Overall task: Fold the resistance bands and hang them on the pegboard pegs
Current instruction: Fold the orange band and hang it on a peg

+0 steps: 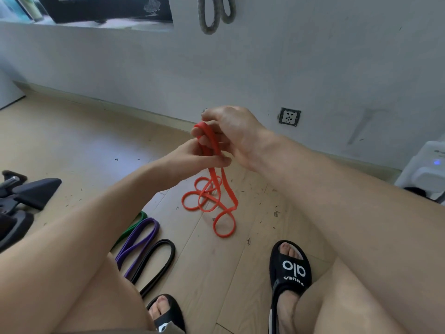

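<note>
An orange resistance band (212, 198) hangs from both my hands, its lower loops lying tangled on the wooden floor. My right hand (231, 131) grips the band's top fold, fingers curled round it. Just below, my left hand (195, 157) pinches the band's strands together. On the floor to the left lie a purple band (139, 242), a black band (156, 263) and a green band (134, 222), side by side. A grey band (212, 18) hangs on the wall at the top; its peg is out of view.
A wall socket (289, 116) sits low on the grey wall. Black equipment (21, 198) lies at the left edge, a white appliance (426, 169) at the right. My sandalled feet (289, 268) stand on the floor near the bands.
</note>
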The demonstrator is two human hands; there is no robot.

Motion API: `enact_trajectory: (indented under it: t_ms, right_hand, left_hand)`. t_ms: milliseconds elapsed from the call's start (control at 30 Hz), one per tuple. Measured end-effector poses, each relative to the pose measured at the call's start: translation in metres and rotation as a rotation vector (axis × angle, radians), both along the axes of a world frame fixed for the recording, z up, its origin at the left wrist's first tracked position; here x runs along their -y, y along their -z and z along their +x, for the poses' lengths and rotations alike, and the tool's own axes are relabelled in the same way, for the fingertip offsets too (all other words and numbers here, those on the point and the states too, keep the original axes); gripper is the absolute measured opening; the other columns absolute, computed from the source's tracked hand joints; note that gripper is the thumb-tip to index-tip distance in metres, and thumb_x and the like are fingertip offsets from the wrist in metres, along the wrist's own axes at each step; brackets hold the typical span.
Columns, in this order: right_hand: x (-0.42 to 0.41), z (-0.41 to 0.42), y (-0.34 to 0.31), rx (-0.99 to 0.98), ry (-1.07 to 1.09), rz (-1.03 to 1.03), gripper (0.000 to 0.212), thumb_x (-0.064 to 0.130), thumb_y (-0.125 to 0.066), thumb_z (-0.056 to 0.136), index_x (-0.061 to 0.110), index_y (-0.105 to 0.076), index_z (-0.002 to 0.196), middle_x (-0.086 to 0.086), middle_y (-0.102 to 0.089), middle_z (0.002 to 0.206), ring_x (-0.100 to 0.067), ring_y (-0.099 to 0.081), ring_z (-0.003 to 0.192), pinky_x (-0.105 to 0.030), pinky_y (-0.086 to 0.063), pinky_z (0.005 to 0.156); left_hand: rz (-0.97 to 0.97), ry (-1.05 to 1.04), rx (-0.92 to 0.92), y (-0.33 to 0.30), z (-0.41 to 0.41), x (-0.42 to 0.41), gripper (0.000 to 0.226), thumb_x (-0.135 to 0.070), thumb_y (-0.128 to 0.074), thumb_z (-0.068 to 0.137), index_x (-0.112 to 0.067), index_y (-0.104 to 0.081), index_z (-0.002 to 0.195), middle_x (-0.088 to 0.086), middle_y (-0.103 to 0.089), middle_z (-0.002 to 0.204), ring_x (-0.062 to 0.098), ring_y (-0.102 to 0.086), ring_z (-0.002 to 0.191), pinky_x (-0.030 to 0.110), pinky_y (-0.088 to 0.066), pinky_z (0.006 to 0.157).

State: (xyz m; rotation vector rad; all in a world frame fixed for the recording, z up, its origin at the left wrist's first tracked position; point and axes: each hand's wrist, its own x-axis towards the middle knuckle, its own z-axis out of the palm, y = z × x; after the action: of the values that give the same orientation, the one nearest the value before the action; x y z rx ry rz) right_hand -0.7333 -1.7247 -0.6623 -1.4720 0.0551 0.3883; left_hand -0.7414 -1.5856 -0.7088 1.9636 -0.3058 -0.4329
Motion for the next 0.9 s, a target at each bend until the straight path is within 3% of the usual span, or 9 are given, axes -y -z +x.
enact_trajectory:
  t_ms: [133, 267, 433, 567, 733, 900]
  right_hand:
    - [-0.003, 0.004, -0.001, 0.024, -0.017, -0.007, 0.016, 0.024, -0.057, 0.099, 0.011, -0.063, 0.092, -0.003, -0.070, 0.070, -0.019, -0.066, 0.067, -0.036, -0.056, 0.074]
    - [0.007, 0.009, -0.002, 0.061, 0.040, -0.140, 0.014, 0.026, -0.058, 0.100, 0.016, -0.064, 0.091, 0.004, -0.061, 0.060, -0.017, -0.069, 0.073, -0.040, -0.057, 0.088]
    - [0.020, 0.014, 0.007, 0.115, 0.076, -0.285, 0.018, 0.019, -0.065, 0.094, 0.008, -0.070, 0.107, 0.001, -0.061, 0.067, -0.017, -0.069, 0.074, -0.043, -0.060, 0.090]
    - [0.021, 0.014, 0.011, 0.234, 0.013, -0.474, 0.013, 0.017, -0.068, 0.092, 0.012, -0.066, 0.104, -0.007, -0.072, 0.086, -0.022, -0.072, 0.086, -0.043, -0.061, 0.088]
    - [0.025, 0.014, 0.014, 0.277, 0.003, -0.419, 0.020, 0.012, -0.072, 0.093, 0.009, -0.061, 0.109, -0.017, -0.070, 0.103, -0.028, -0.074, 0.091, -0.046, -0.064, 0.078]
    - [0.024, 0.014, 0.015, 0.382, -0.020, -0.412, 0.036, 0.009, -0.076, 0.089, 0.008, -0.055, 0.119, -0.016, -0.068, 0.096, -0.025, -0.076, 0.082, -0.040, -0.065, 0.078]
  left_hand:
    - [-0.015, -0.045, -0.011, 0.003, -0.003, -0.010, 0.028, -0.010, -0.066, 0.096, -0.006, -0.063, 0.124, 0.016, -0.073, 0.106, 0.024, -0.073, 0.100, 0.044, -0.056, 0.102]
    - [0.038, -0.061, 0.040, 0.003, -0.007, -0.021, 0.021, -0.011, -0.058, 0.101, -0.009, -0.056, 0.122, 0.005, -0.062, 0.095, 0.016, -0.069, 0.087, 0.048, -0.057, 0.098]
    - [0.113, 0.001, 0.087, 0.001, -0.010, -0.031, 0.015, -0.022, -0.059, 0.103, -0.009, -0.065, 0.106, 0.006, -0.067, 0.087, 0.026, -0.070, 0.085, 0.051, -0.060, 0.091]
    - [0.076, -0.039, 0.050, -0.004, -0.013, -0.036, 0.020, -0.025, -0.055, 0.106, -0.009, -0.067, 0.107, 0.008, -0.073, 0.093, 0.028, -0.075, 0.093, 0.044, -0.062, 0.090]
    - [-0.025, -0.094, -0.041, -0.006, -0.012, -0.039, 0.040, -0.033, -0.036, 0.112, -0.004, -0.064, 0.111, 0.009, -0.068, 0.094, 0.023, -0.073, 0.089, 0.034, -0.061, 0.088]
    - [0.035, -0.076, 0.019, -0.004, -0.007, -0.041, 0.027, -0.018, -0.042, 0.110, 0.000, -0.060, 0.104, 0.005, -0.061, 0.085, 0.015, -0.064, 0.079, 0.032, -0.057, 0.088]
